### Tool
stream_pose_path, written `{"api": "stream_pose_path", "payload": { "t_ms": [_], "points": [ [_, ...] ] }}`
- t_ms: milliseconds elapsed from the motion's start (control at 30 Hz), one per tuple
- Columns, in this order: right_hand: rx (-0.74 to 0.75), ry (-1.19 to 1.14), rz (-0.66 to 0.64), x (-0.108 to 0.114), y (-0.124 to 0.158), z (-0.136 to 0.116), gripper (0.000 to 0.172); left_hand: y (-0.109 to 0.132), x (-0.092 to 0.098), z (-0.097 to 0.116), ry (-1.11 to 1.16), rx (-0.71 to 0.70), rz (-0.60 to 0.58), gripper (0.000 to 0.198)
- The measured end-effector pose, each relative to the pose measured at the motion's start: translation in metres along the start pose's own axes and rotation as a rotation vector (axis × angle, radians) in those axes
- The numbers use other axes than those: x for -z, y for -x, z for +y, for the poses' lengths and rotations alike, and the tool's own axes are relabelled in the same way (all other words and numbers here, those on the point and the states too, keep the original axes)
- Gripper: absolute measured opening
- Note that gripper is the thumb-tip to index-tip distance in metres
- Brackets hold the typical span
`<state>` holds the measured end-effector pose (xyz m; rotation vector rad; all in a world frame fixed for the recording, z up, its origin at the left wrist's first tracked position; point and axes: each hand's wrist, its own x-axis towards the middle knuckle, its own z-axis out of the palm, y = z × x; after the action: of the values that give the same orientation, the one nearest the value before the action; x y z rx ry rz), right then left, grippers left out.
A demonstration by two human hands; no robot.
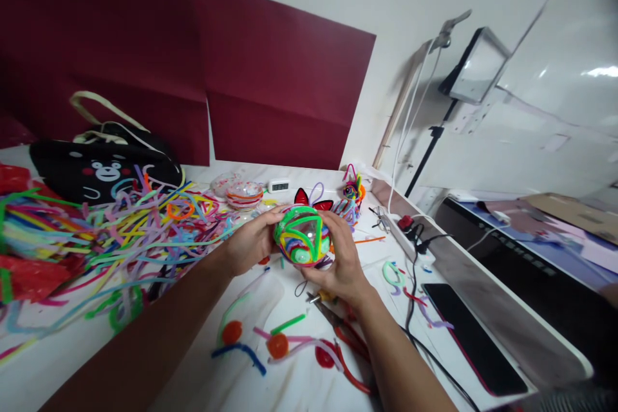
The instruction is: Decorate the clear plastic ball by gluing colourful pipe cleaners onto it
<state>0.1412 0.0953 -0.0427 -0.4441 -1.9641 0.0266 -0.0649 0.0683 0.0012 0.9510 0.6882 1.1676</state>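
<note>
The left hand (253,238) is half curled against the near-left side of a clear plastic ball (311,230), while the right hand (340,257) is part open in a C shape, fingers on the ball's upper right and thumb under its lower edge. Between them they hold the ball above the tabletop, out in front of the forearms. Green, yellow, blue and red pipe cleaners run over it, leaving a clear window in the middle. The step in hand looks like fitting or checking these strips; whether any fingertip is pressing one down, I cannot tell. The next move probably calls for one hand to steady the ball while the other settles a strip, without squeezing hard enough to shift the loops. Loose stock lies within reach: a tangled pipe-cleaner heap (193,225) left of the ball, a short green length (288,324) and a bent blue one (252,356) on its near side. A red-handled tool (332,315), scissors or pliers, lies nearer the body than the ball, partly behind the right forearm
</note>
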Motion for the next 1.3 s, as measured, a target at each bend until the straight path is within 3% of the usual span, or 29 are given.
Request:
{"api": "stream_pose_path", "payload": {
  "t_ms": [267,633,1000,1300],
  "points": [
    [-0.083,-0.072,0.125,0.001,-0.004,-0.002,0.083,0.0,-0.003,0.004,0.139,0.04,0.011,0.043],
    [0.009,0.024,0.127,0.004,-0.003,-0.001,0.087,-0.002,-0.007,0.004,0.17,0.076,0.16,0.047],
    [0.281,0.168,0.317,0.013,-0.008,-0.009,0.076,-0.005,-0.003,-0.002,0.237,-0.032,0.214,0.048],
    [0.357,0.228,0.403,0.015,-0.01,-0.013,0.06,-0.005,-0.007,0.0,0.273,-0.038,0.244,0.045]
  ]
}}
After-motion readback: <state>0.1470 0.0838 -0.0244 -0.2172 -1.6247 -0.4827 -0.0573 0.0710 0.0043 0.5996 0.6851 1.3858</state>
